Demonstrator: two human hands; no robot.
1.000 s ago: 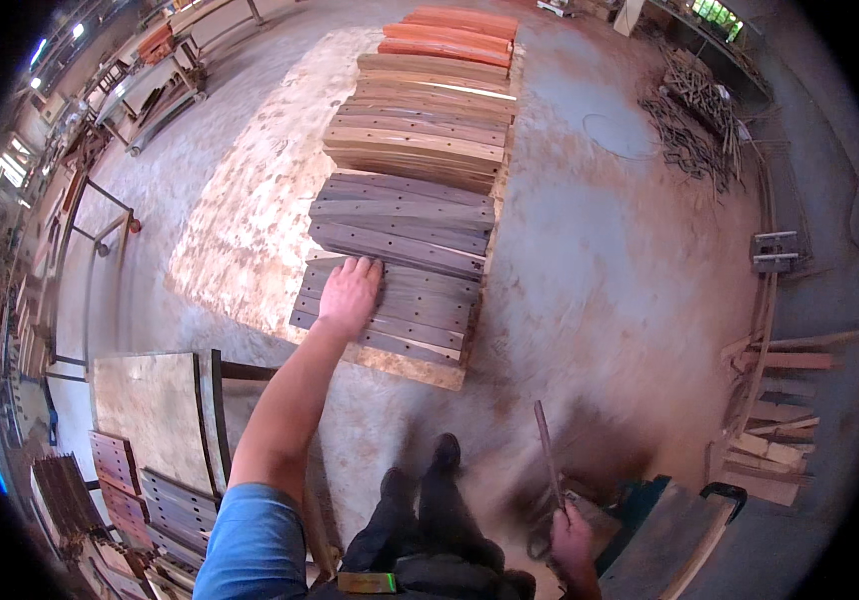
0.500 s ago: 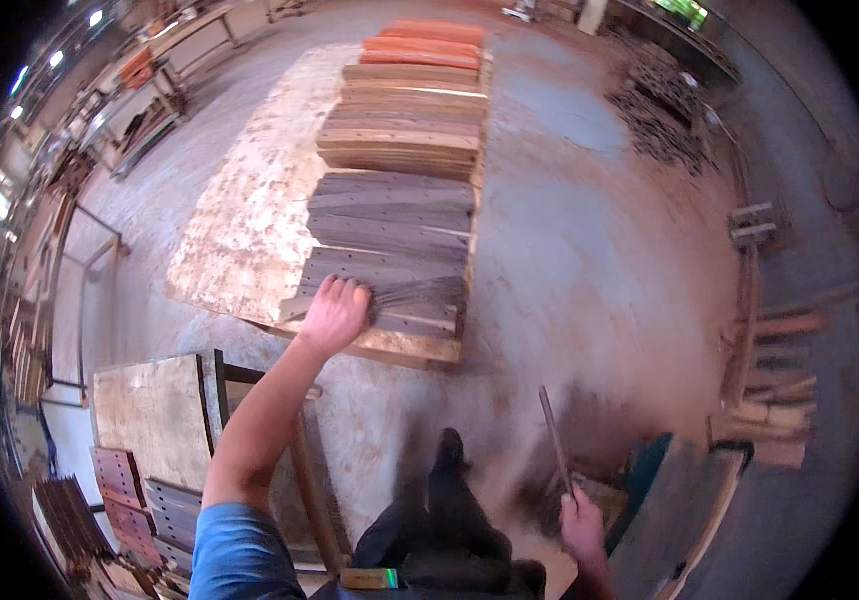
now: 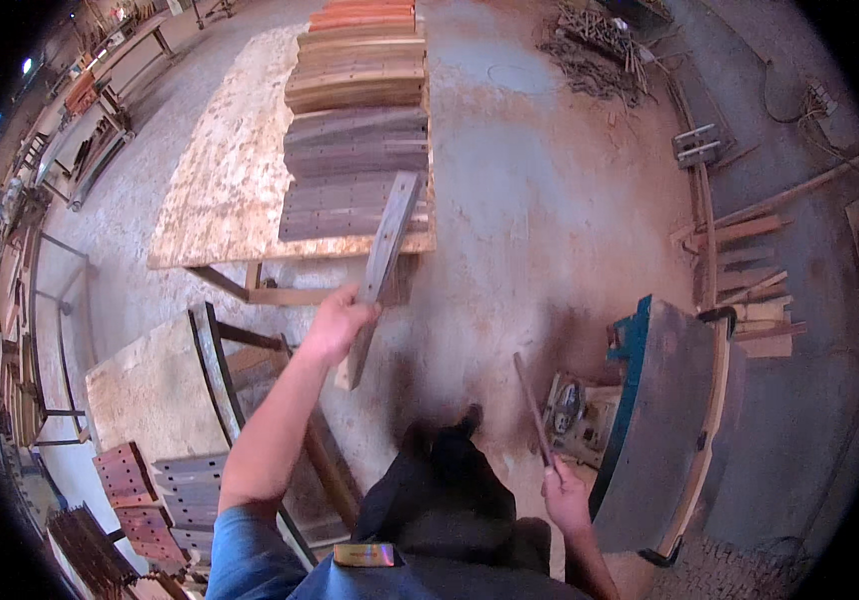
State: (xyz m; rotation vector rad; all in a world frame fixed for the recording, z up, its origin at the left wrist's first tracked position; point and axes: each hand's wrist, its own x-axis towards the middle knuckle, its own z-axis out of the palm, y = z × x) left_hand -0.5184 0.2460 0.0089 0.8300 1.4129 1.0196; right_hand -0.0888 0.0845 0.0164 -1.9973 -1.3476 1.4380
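Note:
My left hand (image 3: 342, 322) is closed around a dark wooden slat (image 3: 391, 240) with small holes along its face and a pale lower end. The slat tilts upward, apart from the long table (image 3: 220, 170) and partly in front of it. On that table lie rows of similar dark slats (image 3: 350, 205), with lighter brown slats (image 3: 355, 75) behind them. Low on the right, my right hand (image 3: 567, 492) grips a thin, dark brown stick (image 3: 530, 400) that points up and away; its exact kind cannot be made out.
At left stands a smaller pale-topped table (image 3: 155, 390), with drilled red-brown pieces (image 3: 128, 478) and grey pieces (image 3: 190, 480) at its near end. To my right is a grey-topped bench (image 3: 665, 420) with a green edge. Scrap wood (image 3: 605, 45) lies heaped farther off.
My left hand has lifted a slat off the near row and drawn it back toward me. My right hand still holds the stick, slightly higher and farther left in view. The view has shifted.

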